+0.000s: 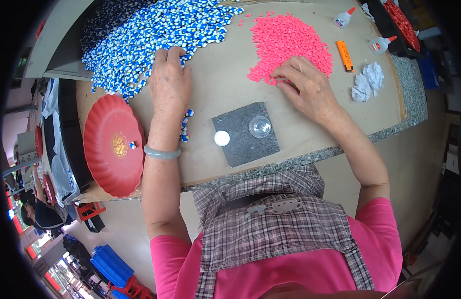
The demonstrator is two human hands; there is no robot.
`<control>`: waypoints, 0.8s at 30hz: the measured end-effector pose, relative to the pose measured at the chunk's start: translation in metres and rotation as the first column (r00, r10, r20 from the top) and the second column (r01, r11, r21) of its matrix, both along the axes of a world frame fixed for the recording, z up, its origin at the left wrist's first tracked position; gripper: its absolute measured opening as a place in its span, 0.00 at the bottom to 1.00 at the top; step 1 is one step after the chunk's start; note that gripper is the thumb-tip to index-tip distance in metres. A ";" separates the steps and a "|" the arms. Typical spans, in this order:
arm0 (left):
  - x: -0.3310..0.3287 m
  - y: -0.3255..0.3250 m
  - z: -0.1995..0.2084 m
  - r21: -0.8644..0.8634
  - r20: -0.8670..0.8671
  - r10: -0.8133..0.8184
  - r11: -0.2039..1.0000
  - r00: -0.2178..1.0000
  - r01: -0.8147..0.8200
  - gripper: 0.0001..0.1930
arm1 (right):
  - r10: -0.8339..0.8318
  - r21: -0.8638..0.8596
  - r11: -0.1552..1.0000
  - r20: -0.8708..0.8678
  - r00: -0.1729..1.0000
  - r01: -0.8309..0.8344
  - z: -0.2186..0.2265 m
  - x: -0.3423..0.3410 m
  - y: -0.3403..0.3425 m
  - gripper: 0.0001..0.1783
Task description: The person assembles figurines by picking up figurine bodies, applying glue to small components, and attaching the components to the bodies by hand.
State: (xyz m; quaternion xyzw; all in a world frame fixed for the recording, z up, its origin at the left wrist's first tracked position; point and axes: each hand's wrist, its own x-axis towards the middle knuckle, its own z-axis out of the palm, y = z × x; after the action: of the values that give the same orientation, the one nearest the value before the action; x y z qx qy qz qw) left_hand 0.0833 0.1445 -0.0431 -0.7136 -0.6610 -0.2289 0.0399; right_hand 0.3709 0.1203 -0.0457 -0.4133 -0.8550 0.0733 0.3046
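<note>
My left hand (169, 79) is at the near edge of a heap of small blue-and-white pieces (155, 32). Its fingers curl downward, and their tips are hidden. At the lower left edge of a pile of small pink pieces (290, 42), my right hand (307, 87) has thumb and forefinger drawn together; what lies between them is too small to make out. Between my forearms lies a dark grey stone slab (240, 152). A small clear round dish (260, 127) sits on its right part, and a white disc (222, 138) rests at its left edge.
Left of my left forearm is a red scalloped tray (103, 149) with one blue-and-white piece. Several loose pieces (184, 127) lie by my wrist. At right are two glue bottles (342, 20), an orange lighter (345, 56), crumpled tissue (368, 82) and a black bin (397, 30) of red pieces.
</note>
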 end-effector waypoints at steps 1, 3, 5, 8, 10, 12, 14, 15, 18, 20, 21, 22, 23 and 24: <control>-0.001 0.001 -0.002 -0.007 0.002 0.008 1.000 1.000 -0.008 0.13 | -0.005 -0.003 1.000 0.003 1.000 0.005 -0.001 0.000 0.000 0.08; 0.002 0.002 -0.003 -0.015 -0.010 -0.015 1.000 1.000 0.015 0.11 | 0.073 -0.015 0.997 -0.010 0.997 -0.073 -0.002 0.001 0.000 0.08; 0.003 0.004 -0.005 -0.030 0.027 -0.080 0.996 0.996 0.081 0.09 | 0.088 -0.040 0.995 0.010 0.996 -0.087 0.000 0.003 0.001 0.07; 0.008 0.002 -0.004 -0.045 0.074 -0.147 0.988 0.986 0.150 0.08 | 0.141 -0.084 0.987 0.021 0.990 -0.139 0.007 0.009 0.002 0.06; 0.010 0.002 -0.007 -0.013 0.092 -0.193 0.981 0.977 0.195 0.08 | 0.173 -0.106 0.980 0.017 0.985 -0.170 0.011 0.015 0.002 0.05; 0.013 0.003 -0.010 0.020 0.112 -0.243 0.970 0.963 0.243 0.08 | 0.136 -0.134 0.982 0.004 0.991 -0.134 0.014 0.021 0.000 0.05; 0.012 0.001 -0.009 0.003 0.116 -0.236 0.971 0.965 0.237 0.08 | 0.109 -0.126 0.986 0.015 0.994 -0.107 0.015 0.024 -0.001 0.06; 0.012 0.000 -0.009 0.002 0.117 -0.232 0.972 0.966 0.233 0.08 | 0.079 -0.117 0.990 0.024 0.997 -0.076 0.016 0.024 -0.003 0.07; 0.012 0.001 -0.011 0.008 0.101 -0.244 0.970 0.965 0.245 0.09 | 0.065 -0.095 0.993 0.018 0.998 -0.063 0.013 0.022 -0.009 0.07; 0.013 -0.001 -0.008 0.012 0.080 -0.241 0.970 0.967 0.241 0.11 | 0.056 -0.099 0.994 0.005 0.998 -0.055 0.011 0.016 -0.013 0.07; 0.013 -0.003 -0.005 0.012 0.080 -0.239 0.971 0.968 0.239 0.11 | 0.047 -0.103 0.994 -0.010 0.999 -0.048 0.010 0.012 -0.014 0.06; 0.013 -0.006 -0.002 -0.008 0.101 -0.227 0.973 0.969 0.229 0.10 | 0.046 -0.103 0.994 -0.009 0.999 -0.046 0.007 0.010 -0.014 0.06; 0.014 -0.008 0.001 -0.028 0.122 -0.214 0.975 0.969 0.219 0.10 | 0.038 -0.085 0.996 0.008 0.999 -0.038 0.004 0.008 -0.015 0.06; 0.014 -0.012 0.007 -0.028 0.123 -0.214 0.975 0.969 0.219 0.10 | 0.032 -0.068 0.997 0.026 0.999 -0.030 0.002 0.006 -0.015 0.06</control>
State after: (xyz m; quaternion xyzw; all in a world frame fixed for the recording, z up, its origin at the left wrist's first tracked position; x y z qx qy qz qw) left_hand 0.0973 0.1326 -0.0363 -0.7673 -0.5848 -0.2601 -0.0396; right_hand 0.3767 0.1053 -0.0435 -0.4111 -0.8623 0.1012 0.2779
